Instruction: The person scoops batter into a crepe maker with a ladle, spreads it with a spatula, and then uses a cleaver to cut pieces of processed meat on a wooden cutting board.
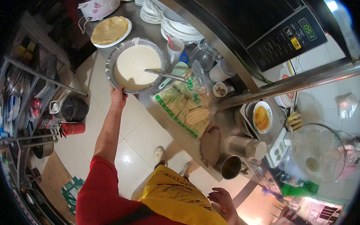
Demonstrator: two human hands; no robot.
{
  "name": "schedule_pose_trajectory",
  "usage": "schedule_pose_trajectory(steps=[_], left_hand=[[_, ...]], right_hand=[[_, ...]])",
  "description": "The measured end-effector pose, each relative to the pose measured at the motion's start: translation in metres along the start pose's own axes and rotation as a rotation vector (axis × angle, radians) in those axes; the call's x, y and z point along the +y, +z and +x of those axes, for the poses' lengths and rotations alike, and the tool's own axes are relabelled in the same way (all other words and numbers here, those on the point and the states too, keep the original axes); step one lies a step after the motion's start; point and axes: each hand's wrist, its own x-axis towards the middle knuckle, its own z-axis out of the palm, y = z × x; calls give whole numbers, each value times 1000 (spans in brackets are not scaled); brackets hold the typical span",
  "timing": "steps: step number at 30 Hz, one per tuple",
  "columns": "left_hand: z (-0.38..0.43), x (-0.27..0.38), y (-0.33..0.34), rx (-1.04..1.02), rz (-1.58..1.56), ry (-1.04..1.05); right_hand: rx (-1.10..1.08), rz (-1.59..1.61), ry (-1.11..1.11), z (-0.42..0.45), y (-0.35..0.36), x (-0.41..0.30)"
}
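My left hand [119, 97] grips the near rim of a large metal bowl [164, 62] of pale, creamy batter [137, 65]. A metal utensil [166, 74] lies across the bowl's right rim with one end over the batter. My right hand [221, 198] hangs beside the yellow apron [176, 196], its fingers apart and nothing seen in it. Behind the bowl, a stack of thin flatbreads [109, 30] rests on a white plate [128, 31]. Right of the bowl, a printed plastic bag [177, 103] lies on the steel counter [160, 119] with a pale oval piece of food [197, 115] on it.
Stacked white plates [180, 29], a white mug [175, 50] and a glass jar [221, 70] line the counter's back. A metal pot [231, 167] stands at the near right end, by a brown cloth [210, 145]. A microwave [291, 36] sits above on a shelf. A metal rack [30, 97] is left.
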Motion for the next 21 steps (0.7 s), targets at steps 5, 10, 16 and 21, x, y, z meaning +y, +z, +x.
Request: schedule_pose_trajectory(steps=[5, 10, 16, 21], left_hand=[[22, -4, 14, -88, 32, -142], [42, -13, -15, -346, -88, -180], [-31, -46, -70, -782, -86, -440], [-241, -96, -17, -904, 499, -667]], right_hand=[[157, 207, 122, -13, 5, 25], [100, 5, 135, 3, -8, 24], [123, -168, -196, 9, -35, 48], [175, -165, -346, -3, -70, 129]])
